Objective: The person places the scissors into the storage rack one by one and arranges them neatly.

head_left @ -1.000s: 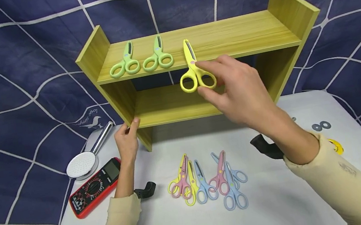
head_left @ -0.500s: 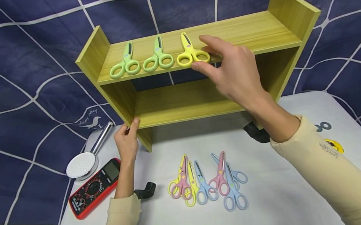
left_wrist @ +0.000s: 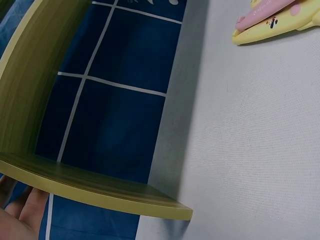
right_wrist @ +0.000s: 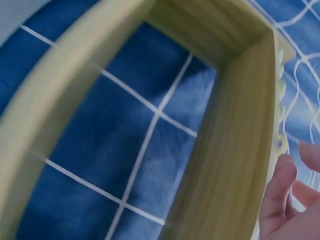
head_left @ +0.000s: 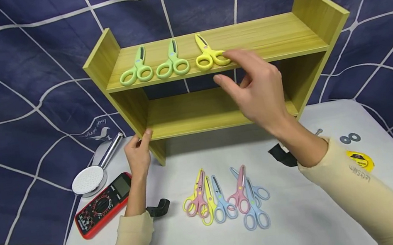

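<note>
Yellow scissors (head_left: 208, 56) flat on shelf (head_left: 275, 36) top, right of two green scissors (head_left: 152, 64); right hand (head_left: 257, 88) just beside handles, fingers relaxed, holding nothing; left hand (head_left: 138, 151) gripping shelf's lower edge; best kept steadying, handles aligned with green pair.

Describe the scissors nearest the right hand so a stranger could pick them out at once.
Find the wooden shelf unit and its top board. Three pairs of scissors lie there in a row; take the rightmost, the yellow scissors, since the other two are green scissors.
</note>
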A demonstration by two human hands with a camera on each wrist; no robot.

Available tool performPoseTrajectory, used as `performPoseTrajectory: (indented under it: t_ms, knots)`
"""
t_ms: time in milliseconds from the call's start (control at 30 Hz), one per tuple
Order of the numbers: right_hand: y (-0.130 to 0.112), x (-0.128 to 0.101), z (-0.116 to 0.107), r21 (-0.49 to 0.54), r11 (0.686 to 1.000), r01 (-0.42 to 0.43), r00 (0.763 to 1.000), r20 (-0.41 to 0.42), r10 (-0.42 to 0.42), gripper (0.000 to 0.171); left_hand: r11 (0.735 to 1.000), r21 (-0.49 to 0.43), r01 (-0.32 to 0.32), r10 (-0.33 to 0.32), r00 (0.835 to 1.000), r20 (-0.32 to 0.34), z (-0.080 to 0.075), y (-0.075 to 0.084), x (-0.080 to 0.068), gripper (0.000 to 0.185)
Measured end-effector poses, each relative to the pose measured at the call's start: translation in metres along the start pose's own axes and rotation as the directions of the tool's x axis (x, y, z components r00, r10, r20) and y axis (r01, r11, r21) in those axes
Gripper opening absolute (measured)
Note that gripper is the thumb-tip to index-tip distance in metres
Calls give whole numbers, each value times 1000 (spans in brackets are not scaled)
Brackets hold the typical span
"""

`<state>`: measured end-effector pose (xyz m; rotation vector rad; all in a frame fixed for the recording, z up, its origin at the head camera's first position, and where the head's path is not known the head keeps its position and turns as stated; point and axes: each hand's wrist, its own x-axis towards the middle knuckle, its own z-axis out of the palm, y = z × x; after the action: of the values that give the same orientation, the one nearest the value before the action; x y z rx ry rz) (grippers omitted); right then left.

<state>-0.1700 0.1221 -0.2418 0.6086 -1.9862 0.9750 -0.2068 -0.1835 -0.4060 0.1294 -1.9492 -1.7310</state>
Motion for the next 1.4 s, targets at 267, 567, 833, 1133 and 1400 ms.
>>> performPoseTrajectory:
  t_ms: [267,567,833,1133,1400]
  knots:
    - [-6,-30,2,80,988,132,990,42,-136,40,1000,7,-16,16,999,28,0,33,-9,24]
    - [2,-17,7,37,996,86,988,125,-90,44,1000,17,-14,13,1000,20,-1,31,-10,23]
    - [-1,-70,21,218,968,128,992,-22,-127,34,1000,7,0,0,1000,17,0,30,-11,25]
    - [-6,-225,35,75,969,-236,742,657,130,47,1000,5,-8,8,1000,24,2,30,-11,24]
    - [-5,-259,34,-37,970,-242,522,838,162,59,1000,6,-2,2,1000,28,2,29,-11,25]
